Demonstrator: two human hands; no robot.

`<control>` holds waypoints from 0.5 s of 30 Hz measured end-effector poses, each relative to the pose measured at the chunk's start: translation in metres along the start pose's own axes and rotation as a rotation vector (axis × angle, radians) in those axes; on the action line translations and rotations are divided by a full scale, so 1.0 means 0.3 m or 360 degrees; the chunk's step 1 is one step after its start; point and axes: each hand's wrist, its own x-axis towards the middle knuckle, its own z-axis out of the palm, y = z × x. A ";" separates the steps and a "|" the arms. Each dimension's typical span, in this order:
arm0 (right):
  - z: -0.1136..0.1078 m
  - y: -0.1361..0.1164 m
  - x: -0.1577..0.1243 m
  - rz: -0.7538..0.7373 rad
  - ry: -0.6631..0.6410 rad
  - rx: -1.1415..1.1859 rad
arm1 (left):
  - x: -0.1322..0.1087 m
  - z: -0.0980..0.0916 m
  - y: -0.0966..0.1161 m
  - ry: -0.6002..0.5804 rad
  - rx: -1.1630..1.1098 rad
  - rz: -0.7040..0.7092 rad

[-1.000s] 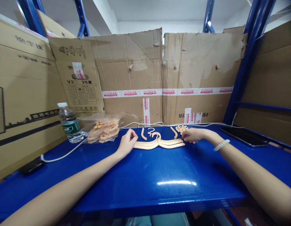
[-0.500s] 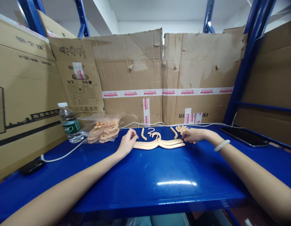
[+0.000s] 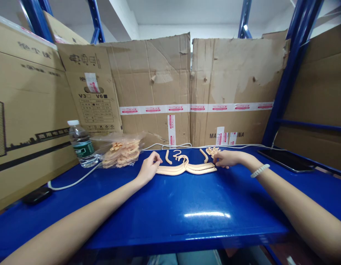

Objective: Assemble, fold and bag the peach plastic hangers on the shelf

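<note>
Several beige plastic clothes hangers (image 3: 171, 170) lie together on the blue table, their arms spread to both sides and their hooks (image 3: 183, 159) pointing to the back. My left hand (image 3: 150, 166) is closed at the left end of the hangers, thumb and fingers pinched on the tip. At the right end, the fingers of my right hand (image 3: 224, 159) are closed on the upper hanger's tip, partly hiding it. Behind the hangers lie a loose beige arm piece (image 3: 168, 157) on the left, another arm piece (image 3: 203, 155) on the right, and a loose hook (image 3: 177, 152).
A small pile of beige hooks (image 3: 213, 151) sits behind my right hand. Left stand a clear bag of beige parts (image 3: 122, 152) and a water bottle (image 3: 82, 145). A black phone (image 3: 286, 161) lies right. White cable (image 3: 228, 147) runs before cardboard walls (image 3: 153, 81).
</note>
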 end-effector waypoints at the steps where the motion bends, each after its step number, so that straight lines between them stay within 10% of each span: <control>1: 0.000 0.000 0.001 -0.0001 -0.0001 -0.0003 | 0.000 0.000 0.000 0.0000 -0.0002 0.0000; 15: 0.003 0.003 0.005 -0.0011 0.0016 -0.0010 | 0.000 -0.012 0.003 0.0008 0.0023 -0.0003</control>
